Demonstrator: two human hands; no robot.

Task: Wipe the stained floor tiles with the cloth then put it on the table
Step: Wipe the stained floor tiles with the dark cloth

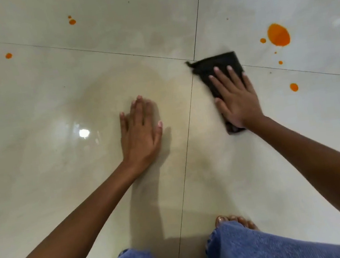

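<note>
My right hand point(236, 99) presses flat, fingers spread, on the dark cloth point(218, 66) at the tile joint; my left hand point(140, 131) is splayed on bare floor point(60, 167). The cloth looks soft, limp, probably damp, so I'd pinch a free edge.

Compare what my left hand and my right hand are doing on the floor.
The right hand presses flat on the dark cloth; the left hand rests bare on the tile. The right hand sits farther forward, nearer the big orange stain. Both are palm down, fingers extended.
</note>
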